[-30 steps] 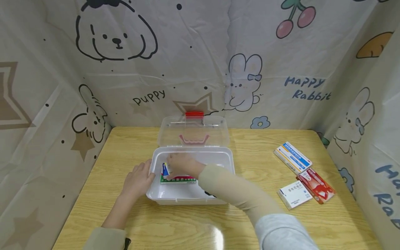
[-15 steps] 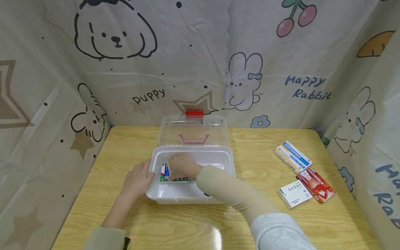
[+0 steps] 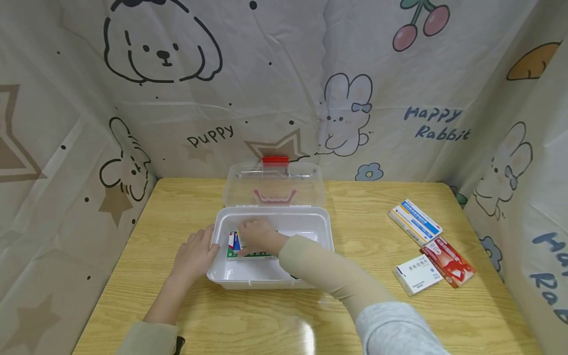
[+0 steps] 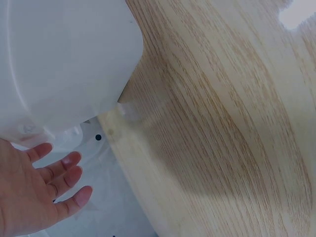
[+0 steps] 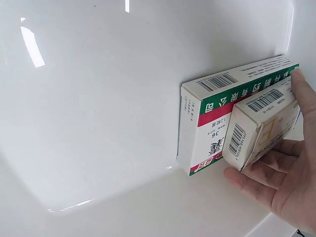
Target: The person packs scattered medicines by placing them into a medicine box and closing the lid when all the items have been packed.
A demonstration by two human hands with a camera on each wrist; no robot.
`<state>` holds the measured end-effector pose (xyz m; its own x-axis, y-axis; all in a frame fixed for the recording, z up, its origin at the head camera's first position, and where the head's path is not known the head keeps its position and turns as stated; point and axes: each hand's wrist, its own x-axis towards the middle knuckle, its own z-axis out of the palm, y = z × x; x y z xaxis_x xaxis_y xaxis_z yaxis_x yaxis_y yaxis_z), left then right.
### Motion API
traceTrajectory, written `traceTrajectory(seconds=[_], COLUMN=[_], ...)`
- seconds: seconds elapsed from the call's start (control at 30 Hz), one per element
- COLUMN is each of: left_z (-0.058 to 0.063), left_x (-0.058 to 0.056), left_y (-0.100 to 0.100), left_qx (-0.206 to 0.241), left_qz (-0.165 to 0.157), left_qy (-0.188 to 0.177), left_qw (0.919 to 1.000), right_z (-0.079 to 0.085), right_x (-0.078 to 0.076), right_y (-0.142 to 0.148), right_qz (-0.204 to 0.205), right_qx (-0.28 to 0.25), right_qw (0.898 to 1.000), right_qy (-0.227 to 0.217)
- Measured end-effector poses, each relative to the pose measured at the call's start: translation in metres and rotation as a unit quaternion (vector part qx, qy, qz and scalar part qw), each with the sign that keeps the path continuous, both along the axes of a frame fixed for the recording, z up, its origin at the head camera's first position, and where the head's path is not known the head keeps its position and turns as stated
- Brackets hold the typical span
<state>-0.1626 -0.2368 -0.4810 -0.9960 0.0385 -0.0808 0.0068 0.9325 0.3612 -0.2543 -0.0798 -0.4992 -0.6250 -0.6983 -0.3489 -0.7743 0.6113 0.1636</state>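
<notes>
A white plastic storage box (image 3: 248, 285) stands on the table, its clear lid (image 3: 239, 185) swung back. My left hand (image 3: 195, 252) rests against its left side; in the left wrist view the fingers (image 4: 69, 180) are loosely bent beside the wall. Inside the box, my right hand (image 3: 258, 235) holds a small white medicine box (image 5: 261, 123) between thumb and fingers. That carton lies against a larger green, white and red medicine box (image 5: 207, 128) on the floor of the storage box. In the head view the right hand covers much of both cartons.
On the right of the wooden table (image 3: 248, 325) lie a blue-and-white medicine box (image 3: 415, 222), a red medicine box (image 3: 449, 261) and a white medicine box (image 3: 418, 274). Patterned cloth (image 3: 266, 98) surrounds the table at the back and sides. The lid has a red latch (image 3: 275, 160).
The right hand has shifted very slightly inside the box with the small medicine box, and is almost still over the last half second. The left hand keeps its place.
</notes>
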Motion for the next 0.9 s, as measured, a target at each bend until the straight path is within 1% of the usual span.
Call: traceTrajectory(seconds=[0.13,0.3,0.47,0.57,0.73,0.83,0.9], left_z=[0.0,0.0,-0.001,-0.001,-0.001,0.0,0.0], left_x=[0.0,-0.001,-0.001,-0.001,-0.001,0.0,0.0], left_y=[0.0,0.0,0.001,0.001,0.001,0.0,0.0], left_qx=[-0.002,-0.006,-0.005,-0.006,-0.003,0.0,0.0], left_qz=[-0.001,-0.002,-0.002,-0.003,0.001,0.004,0.003], left_qy=[0.0,0.001,0.002,0.004,0.007,0.004,0.004], left_qw=[1.0,1.0,1.0,1.0,1.0,1.0,1.0], right_z=[0.001,0.002,0.005,0.008,0.016,0.023,0.029], right_x=[0.0,0.0,-0.002,-0.003,-0.004,-0.002,0.001], right_y=[0.001,0.002,0.003,0.005,0.009,0.012,0.015], right_qz=[-0.001,0.001,-0.012,-0.02,-0.011,-0.015,-0.02], right_qx=[0.001,0.015,0.024,0.018,0.012,-0.003,-0.016], right_qw=[1.0,1.0,0.999,0.999,0.999,0.999,0.998], right_qy=[0.001,0.0,-0.025,-0.04,-0.04,-0.048,-0.062])
